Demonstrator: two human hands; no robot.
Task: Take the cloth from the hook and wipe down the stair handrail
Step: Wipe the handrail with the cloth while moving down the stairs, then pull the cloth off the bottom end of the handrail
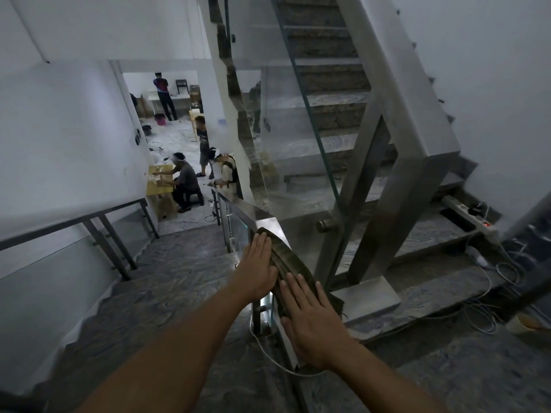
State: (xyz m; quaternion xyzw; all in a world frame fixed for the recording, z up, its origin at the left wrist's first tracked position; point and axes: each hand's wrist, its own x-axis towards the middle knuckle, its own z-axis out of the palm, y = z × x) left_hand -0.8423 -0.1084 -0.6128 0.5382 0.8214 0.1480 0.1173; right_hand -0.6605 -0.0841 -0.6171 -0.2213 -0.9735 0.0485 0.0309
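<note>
A dark olive cloth (287, 259) lies draped along the top of the steel stair handrail (253, 211), near the corner where the rail turns. My left hand (258, 268) presses flat against the cloth's left side, fingers straight and pointing up the rail. Closer to me, my right hand (311, 318) lies on the cloth's near end with its fingers spread over the top and its thumb down the rail's left side. A frayed cloth edge hangs off at the right. No hook is in view.
Stairs descend at the left beside a wall rail (74, 223); another flight climbs behind a glass panel (298, 144). A power strip (468, 214) and loose cables (483, 311) lie on the steps at right, with a cup (524, 323) nearby. Several people (185, 180) are on the floor below.
</note>
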